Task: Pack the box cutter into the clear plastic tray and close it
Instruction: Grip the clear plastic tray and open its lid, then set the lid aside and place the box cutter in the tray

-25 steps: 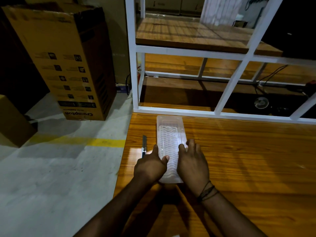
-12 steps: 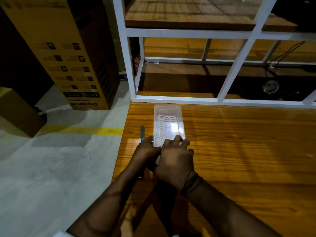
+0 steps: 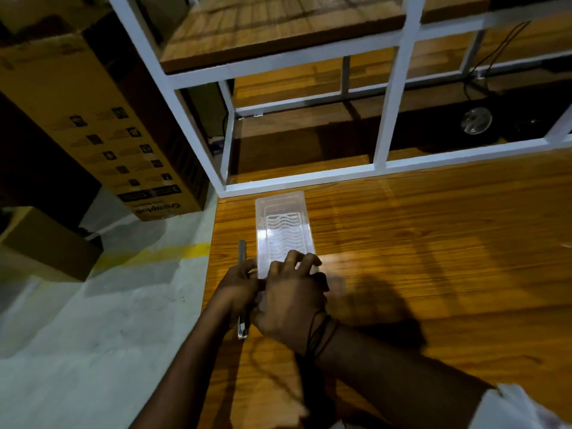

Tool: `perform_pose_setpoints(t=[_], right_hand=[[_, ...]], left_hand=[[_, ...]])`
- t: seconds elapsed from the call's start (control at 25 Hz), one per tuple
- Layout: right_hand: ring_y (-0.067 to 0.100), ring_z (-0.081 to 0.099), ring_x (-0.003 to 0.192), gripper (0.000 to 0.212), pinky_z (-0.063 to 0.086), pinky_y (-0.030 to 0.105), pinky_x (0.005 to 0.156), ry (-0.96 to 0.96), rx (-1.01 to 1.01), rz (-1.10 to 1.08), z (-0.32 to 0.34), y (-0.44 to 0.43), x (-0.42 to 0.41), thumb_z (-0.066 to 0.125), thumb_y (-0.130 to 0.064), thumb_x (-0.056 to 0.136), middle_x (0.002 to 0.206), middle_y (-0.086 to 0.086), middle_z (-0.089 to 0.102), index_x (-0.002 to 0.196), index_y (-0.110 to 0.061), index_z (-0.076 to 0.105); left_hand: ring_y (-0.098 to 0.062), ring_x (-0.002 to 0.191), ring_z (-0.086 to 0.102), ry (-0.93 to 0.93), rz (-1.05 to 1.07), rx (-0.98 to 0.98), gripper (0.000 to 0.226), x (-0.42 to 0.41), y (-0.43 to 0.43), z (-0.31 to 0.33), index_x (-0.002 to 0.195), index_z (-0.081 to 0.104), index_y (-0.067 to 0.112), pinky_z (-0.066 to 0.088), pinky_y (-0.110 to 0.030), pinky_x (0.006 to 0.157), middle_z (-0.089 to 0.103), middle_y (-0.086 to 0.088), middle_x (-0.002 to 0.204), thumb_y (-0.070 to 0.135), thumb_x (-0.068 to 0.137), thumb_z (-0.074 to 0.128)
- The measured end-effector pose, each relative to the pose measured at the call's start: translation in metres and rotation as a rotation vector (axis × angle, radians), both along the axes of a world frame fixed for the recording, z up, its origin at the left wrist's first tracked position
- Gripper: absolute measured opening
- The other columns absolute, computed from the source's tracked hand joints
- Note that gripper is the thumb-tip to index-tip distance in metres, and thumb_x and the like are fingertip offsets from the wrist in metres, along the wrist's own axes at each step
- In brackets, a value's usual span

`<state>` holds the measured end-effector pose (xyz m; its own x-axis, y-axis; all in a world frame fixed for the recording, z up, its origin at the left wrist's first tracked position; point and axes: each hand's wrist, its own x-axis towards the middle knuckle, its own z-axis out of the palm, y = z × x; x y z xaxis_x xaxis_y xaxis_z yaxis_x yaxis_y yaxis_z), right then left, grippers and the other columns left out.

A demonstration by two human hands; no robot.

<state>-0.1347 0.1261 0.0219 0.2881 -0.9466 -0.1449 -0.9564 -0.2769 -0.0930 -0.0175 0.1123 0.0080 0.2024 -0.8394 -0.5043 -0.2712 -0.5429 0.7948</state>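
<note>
- Your two hands are bunched together at the near end of the clear plastic tray (image 3: pixel 283 232), much as they were half a second ago; a second ago they lay side by side on its top.
- Your right hand (image 3: pixel 291 305) lies across the tray's near end with the fingers (image 3: pixel 305 260) curled over the ribbed top. It covers that end, so you cannot tell whether it grips the plastic or only presses on it.
- Your left hand (image 3: pixel 238 284) sits at the tray's near left corner, partly tucked under the right one. The fingers are hidden, so their hold cannot be read.
- The box cutter (image 3: pixel 241 253) lies flat on the counter (image 3: pixel 418 243) just left of the tray and along its length, outside it. Its far end shows past your left hand and its near tip shows below the hands. It has kept this place beside the tray through all three moments.
- The tray lies lengthwise away from you near the counter's left edge, its far end close to the white shelf frame (image 3: pixel 393 97).
- The view has tilted and come closer than half a second ago: the cardboard box (image 3: pixel 102 119) on the floor now leans across the left side.
- A dark thread bracelet (image 3: pixel 320 337) circles your right wrist.
</note>
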Motion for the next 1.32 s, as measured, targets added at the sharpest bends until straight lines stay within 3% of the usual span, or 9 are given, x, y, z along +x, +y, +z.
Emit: perform_pose_setpoints(t=[0.16,0.32,0.48,0.64,0.76,0.88,0.96,1.12,1.32], right_hand=[[0.055,0.040,0.119,0.093,0.053,0.057,0.078,0.039,0.011,0.073,0.004,-0.004,-0.004,0.045,-0.071,0.080,0.131,0.035,0.042,0.133,0.006,0.042],[0.055,0.037,0.117,0.098,0.049,0.060,0.079,-0.100,0.120,0.103,0.006,-0.013,-0.013,0.035,-0.073,0.071,0.128,0.032,0.046,0.133,0.001,0.044],[0.051,0.038,0.124,0.104,0.041,0.055,0.102,-0.268,0.155,0.111,0.029,-0.014,-0.038,0.047,-0.071,0.079,0.140,0.033,0.038,0.150,0.001,0.022],[0.042,0.043,0.133,0.105,0.049,0.044,0.103,-0.567,0.385,-0.018,0.036,-0.021,-0.052,0.051,-0.071,0.073,0.149,0.024,0.034,0.155,-0.017,0.015],[0.012,0.065,0.095,0.070,0.051,0.010,0.070,-0.907,0.494,-0.150,0.041,-0.036,-0.082,0.063,-0.047,0.082,0.127,0.001,0.062,0.143,-0.026,0.036],[0.016,0.065,0.094,0.056,0.052,0.024,0.071,-1.015,0.413,-0.328,0.033,-0.042,-0.122,0.062,-0.026,0.086,0.123,-0.003,0.068,0.139,-0.031,0.044],[0.024,0.068,0.101,0.059,0.056,0.035,0.077,-0.981,0.349,-0.455,0.019,-0.037,-0.137,0.065,-0.020,0.089,0.125,0.000,0.068,0.142,-0.030,0.044],[0.027,0.065,0.099,0.074,0.050,0.029,0.062,-0.876,0.292,-0.558,-0.015,-0.026,-0.146,0.062,-0.009,0.089,0.126,0.004,0.064,0.151,-0.034,0.031],[0.033,0.052,0.116,0.080,0.051,0.039,0.085,-0.593,0.094,-0.563,-0.043,-0.015,-0.139,0.060,0.001,0.080,0.136,0.014,0.044,0.152,-0.017,0.031]], left_hand=[[-0.028,0.094,0.076,0.021,0.043,0.015,0.039,-0.008,0.003,0.009,0.125,0.068,0.022,0.059,-0.035,0.071,0.077,-0.009,0.112,0.000,0.093,0.061],[-0.023,0.106,0.072,0.022,0.075,0.042,0.023,-0.014,0.005,0.014,0.115,0.073,0.024,0.056,-0.044,0.099,0.076,-0.007,0.119,0.034,0.100,0.058],[-0.020,0.121,0.066,0.219,0.124,0.039,0.057,-0.016,0.003,0.015,0.133,0.064,0.030,0.049,-0.044,0.108,0.071,0.000,0.129,0.067,0.093,0.046],[-0.008,0.089,0.074,-0.029,-0.010,0.031,0.026,-0.025,0.005,0.016,0.106,0.068,0.039,0.059,-0.025,0.080,0.075,0.003,0.108,0.043,0.105,0.042],[-0.020,0.100,0.071,-0.338,-0.053,-0.005,0.026,-0.028,0.008,0.005,0.123,0.067,0.023,0.058,-0.036,0.088,0.073,-0.007,0.122,0.030,0.102,0.053],[-0.028,0.115,0.065,-0.392,-0.030,-0.039,0.033,-0.030,0.014,0.001,0.133,0.062,0.016,0.046,-0.029,0.085,0.068,-0.010,0.132,0.025,0.102,0.052],[-0.027,0.115,0.064,-0.368,-0.037,-0.080,0.032,-0.033,0.019,0.004,0.132,0.063,0.016,0.043,-0.026,0.084,0.068,-0.010,0.133,0.023,0.103,0.051],[-0.014,0.092,0.056,-0.358,-0.034,-0.141,0.030,-0.028,0.026,0.002,0.128,0.065,0.011,0.041,-0.022,0.073,0.069,-0.010,0.129,0.015,0.101,0.054],[-0.009,0.077,0.056,-0.370,-0.084,-0.198,0.028,-0.016,0.035,-0.001,0.123,0.068,0.011,0.044,-0.008,0.061,0.073,-0.006,0.116,0.012,0.098,0.055]])
